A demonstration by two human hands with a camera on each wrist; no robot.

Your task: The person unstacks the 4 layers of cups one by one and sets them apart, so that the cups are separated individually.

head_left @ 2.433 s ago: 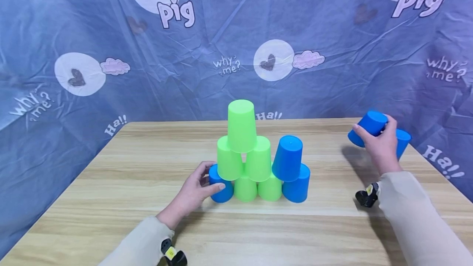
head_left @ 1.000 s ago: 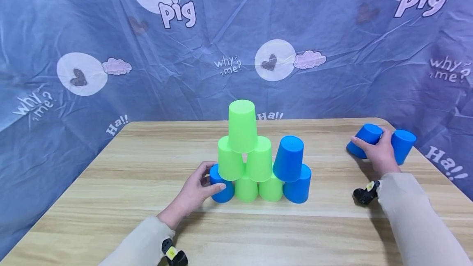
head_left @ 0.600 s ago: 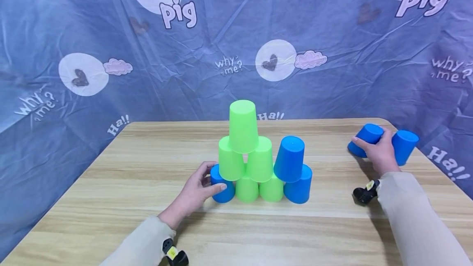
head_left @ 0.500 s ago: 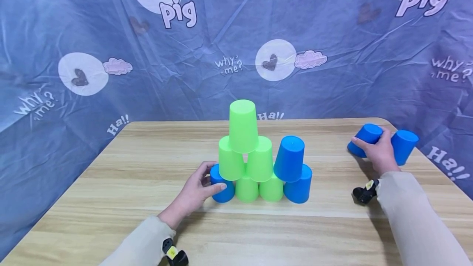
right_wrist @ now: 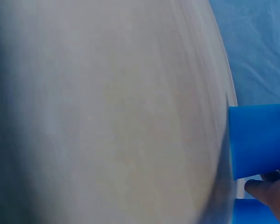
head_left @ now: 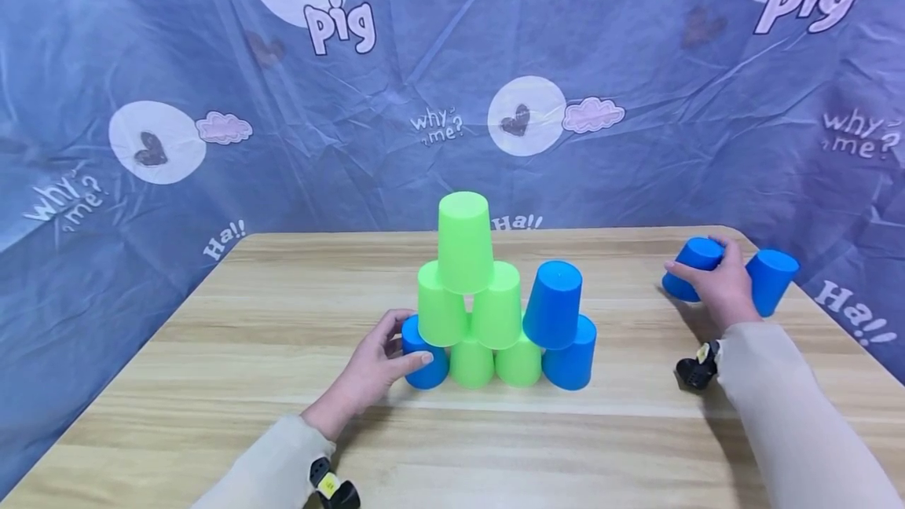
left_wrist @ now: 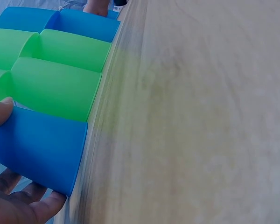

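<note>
My left hand [head_left: 371,364] curls round an upside-down blue cup [head_left: 424,368] at the left end of the stack's bottom row. In the left wrist view my thumb lies on one side of this blue cup [left_wrist: 42,151] and my fingertips on the other. Beside it in that row stand two green cups [head_left: 472,364] and a blue cup [head_left: 571,364]. Higher up sit two green cups [head_left: 440,313], a blue cup [head_left: 555,305] and a top green cup [head_left: 464,242]. Far right, my right hand [head_left: 724,285] has thumb and fingers round another upside-down blue cup [head_left: 689,272].
A further blue cup [head_left: 772,281] stands just right of my right hand, near the table's right edge. The wooden table [head_left: 283,281] backs onto a printed blue cloth [head_left: 396,85]. Black wrist cameras [head_left: 696,371] hang from both forearms.
My right hand has brought its blue cup down from a raised tilt to the table, left of the other blue cup. In the last half second it shifts slightly left. The left hand stays put.
</note>
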